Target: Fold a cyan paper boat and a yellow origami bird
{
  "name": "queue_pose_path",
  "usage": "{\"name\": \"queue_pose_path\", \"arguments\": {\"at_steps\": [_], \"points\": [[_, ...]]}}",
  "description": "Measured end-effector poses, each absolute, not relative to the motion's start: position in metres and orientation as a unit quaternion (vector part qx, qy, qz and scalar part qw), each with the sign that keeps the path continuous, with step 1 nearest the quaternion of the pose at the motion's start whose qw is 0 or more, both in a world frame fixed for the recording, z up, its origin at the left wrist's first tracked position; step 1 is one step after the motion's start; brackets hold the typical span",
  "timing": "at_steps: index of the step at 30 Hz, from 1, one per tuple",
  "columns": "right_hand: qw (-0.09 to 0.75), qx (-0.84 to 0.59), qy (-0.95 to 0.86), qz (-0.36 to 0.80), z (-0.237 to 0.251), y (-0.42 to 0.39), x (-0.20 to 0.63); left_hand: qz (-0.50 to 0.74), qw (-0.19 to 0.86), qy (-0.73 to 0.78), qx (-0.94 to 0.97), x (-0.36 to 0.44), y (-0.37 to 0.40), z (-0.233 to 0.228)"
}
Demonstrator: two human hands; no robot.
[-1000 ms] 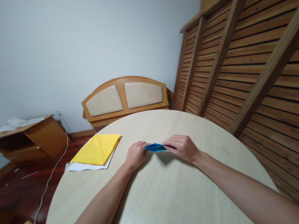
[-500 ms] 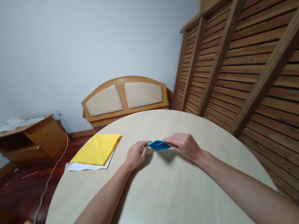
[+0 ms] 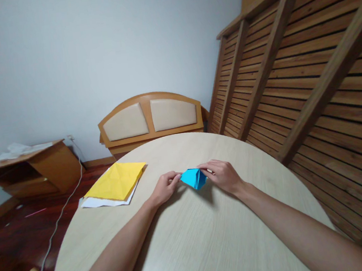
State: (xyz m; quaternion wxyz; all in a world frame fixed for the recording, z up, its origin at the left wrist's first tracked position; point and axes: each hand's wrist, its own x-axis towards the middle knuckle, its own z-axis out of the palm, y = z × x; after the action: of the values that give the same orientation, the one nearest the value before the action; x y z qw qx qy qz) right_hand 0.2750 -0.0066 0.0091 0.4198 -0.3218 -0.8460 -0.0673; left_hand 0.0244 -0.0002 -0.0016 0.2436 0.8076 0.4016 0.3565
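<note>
Both hands pinch the blue folded paper [image 3: 193, 178] between them: left hand [image 3: 164, 188] at its left tip, right hand [image 3: 222, 176] along its right edge, above the bench [image 3: 199, 240].

The folded paper [image 3: 194, 178] is bright blue. Left of it lies a yellow sheet [image 3: 117, 180] atop white paper [image 3: 99, 202]. The table [image 3: 196, 241] beneath is pale beige with fine wood grain.

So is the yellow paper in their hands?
No, the yellow paper lies apart on the round table; both hands hold the blue folded paper.
</note>
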Motion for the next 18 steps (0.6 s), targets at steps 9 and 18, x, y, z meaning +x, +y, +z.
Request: {"name": "queue_pose_path", "arguments": {"at_steps": [9, 18], "points": [[0.443, -0.322, -0.834, -0.065, 0.0101, -0.0087, 0.2711, 0.369, 0.271, 0.417, 0.785, 0.0241, -0.0008, -0.0018], [0.438, -0.382, -0.813, -0.040, 0.0107, -0.0080, 0.2693, 0.370, 0.218, 0.423, 0.798, 0.0212, 0.0057, -0.0089]]}}
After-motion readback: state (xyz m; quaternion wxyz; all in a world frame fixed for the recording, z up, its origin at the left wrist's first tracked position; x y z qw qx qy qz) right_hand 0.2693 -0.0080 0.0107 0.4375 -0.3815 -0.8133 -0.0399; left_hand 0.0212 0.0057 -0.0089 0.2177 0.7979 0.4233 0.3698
